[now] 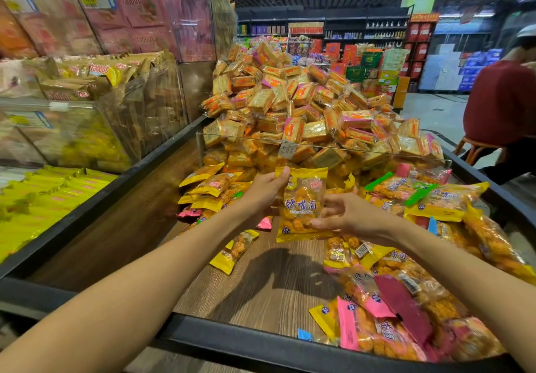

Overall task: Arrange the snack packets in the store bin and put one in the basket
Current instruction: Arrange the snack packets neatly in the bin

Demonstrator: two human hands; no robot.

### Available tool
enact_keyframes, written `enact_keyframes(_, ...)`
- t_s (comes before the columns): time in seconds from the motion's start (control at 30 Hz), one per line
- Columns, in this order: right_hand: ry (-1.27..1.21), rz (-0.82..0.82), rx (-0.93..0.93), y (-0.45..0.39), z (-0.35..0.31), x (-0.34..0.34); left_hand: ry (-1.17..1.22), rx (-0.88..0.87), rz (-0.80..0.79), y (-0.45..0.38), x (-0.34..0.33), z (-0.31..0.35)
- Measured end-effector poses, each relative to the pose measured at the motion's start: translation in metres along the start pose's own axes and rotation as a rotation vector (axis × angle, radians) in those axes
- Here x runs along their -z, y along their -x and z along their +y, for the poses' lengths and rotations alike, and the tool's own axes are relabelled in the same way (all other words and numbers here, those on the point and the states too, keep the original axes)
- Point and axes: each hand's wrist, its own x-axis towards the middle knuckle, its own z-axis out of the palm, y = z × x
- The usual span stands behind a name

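Snack packet (301, 204) upright above bin (261, 340); left hand (264, 192) fingers pinch top corner, right hand (345, 216) fingers pinch lower edge.

A heap of orange-and-gold cracker packs (304, 102) fills the centre of the frame behind a clear divider (319, 144). At the upper left stand clear acrylic boxes (139, 15) of pink packs, with yellow bars (49, 195) lower left. At the right edge — partly cut off — a person in a dark red top (501, 102) sits on a stool (475, 149), and dark shelves (319, 30) line the back wall.
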Motion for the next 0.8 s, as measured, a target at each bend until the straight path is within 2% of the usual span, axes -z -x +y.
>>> enact_keyframes(0.13, -0.024, 0.021, 0.031, 0.001, 0.0, 0.007, -0.021, 0.101, -0.101, 0.002, 0.0, 0.006)
enact_keyframes(0.27, -0.047, 0.072, 0.025, -0.001, 0.0, 0.008, -0.085, 0.074, -0.163, 0.003, 0.003, 0.002)
enact_keyframes(0.43, -0.004, 0.139, 0.012, -0.003, 0.0, 0.007, -0.052, 0.039, -0.091, 0.004, 0.003, 0.004)
enact_keyframes(0.53, 0.011, 0.146, 0.017, 0.001, -0.004, 0.006, -0.094, 0.045, 0.01, 0.001, 0.01, 0.002)
enact_keyframes(0.6, 0.179, 0.196, 0.05, 0.004, -0.005, 0.008, -0.147, 0.063, 0.099, 0.0, 0.023, 0.0)
enact_keyframes(0.7, 0.623, 0.271, 0.122, 0.002, 0.002, 0.012, -0.314, 0.148, 0.151, -0.001, 0.046, -0.008)
enact_keyframes(0.8, 0.727, 0.291, 0.135, -0.001, 0.003, 0.017, -0.596, 0.23, 0.113, -0.007, 0.066, -0.03)
